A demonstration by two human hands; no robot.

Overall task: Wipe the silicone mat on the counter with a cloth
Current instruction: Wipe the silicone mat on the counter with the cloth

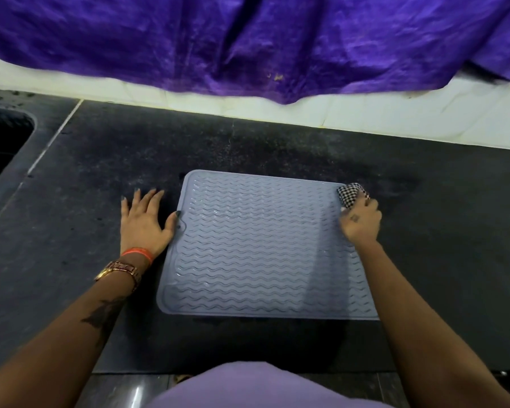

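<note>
A grey-blue silicone mat (256, 245) with wavy ridges lies flat on the dark counter (277, 148), in the middle of the view. My right hand (361, 222) grips a bunched black-and-white checked cloth (351, 194) at the mat's far right corner. My left hand (145, 219) lies flat on the counter beside the mat's left edge, fingers spread, with the thumb touching that edge.
A sink opening (3, 142) is cut into the counter at the far left. A purple sheet (248, 45) hangs over the white tiled wall (395, 116) behind the counter. The counter's front edge runs just below the mat.
</note>
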